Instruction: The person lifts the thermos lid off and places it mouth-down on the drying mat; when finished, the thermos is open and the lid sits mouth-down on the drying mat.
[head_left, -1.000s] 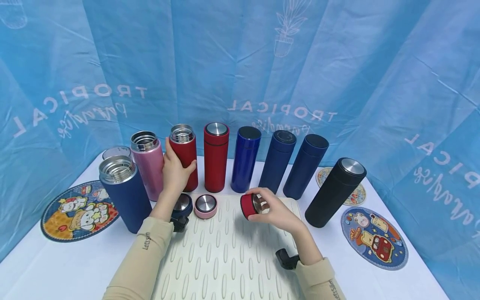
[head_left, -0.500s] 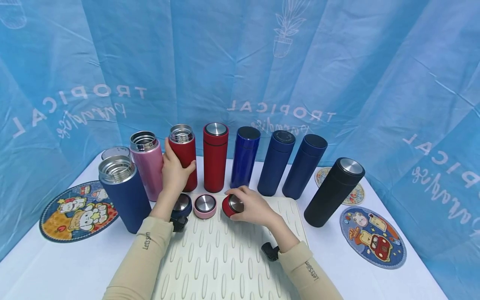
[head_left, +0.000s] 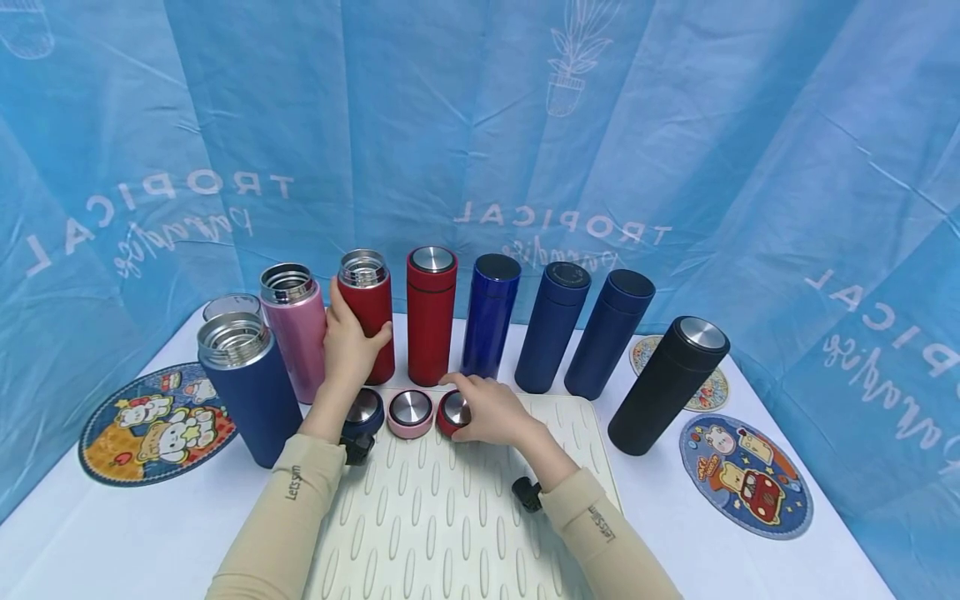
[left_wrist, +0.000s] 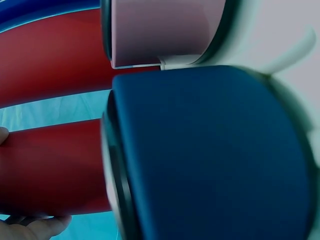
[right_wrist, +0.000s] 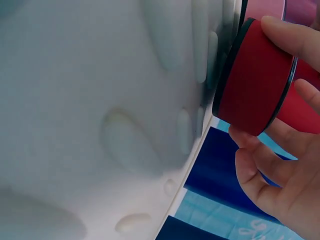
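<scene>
Blue cloth (head_left: 480, 125) hangs behind the white surface (head_left: 172, 533). Right grip (head_left: 492, 410) pinches the red lid (head_left: 453, 409) at the far end of the mat (head_left: 450, 517), just beside the pink lid (head_left: 411, 410). I can't tell if it sits flat. If it tilts, letting go could make it drop with a bump — and a push left could knock the pink lid into the blue lid (head_left: 367, 406). Left grip (head_left: 352, 342) curls round the open red bottle (head_left: 375, 307). One hard tug could tip it — maybe into the pink bottle (head_left: 296, 350).

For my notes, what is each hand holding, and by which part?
Right hand: the round red metal-topped lid, by its side. Left hand: the open red cylindrical bottle, by its body.
</scene>
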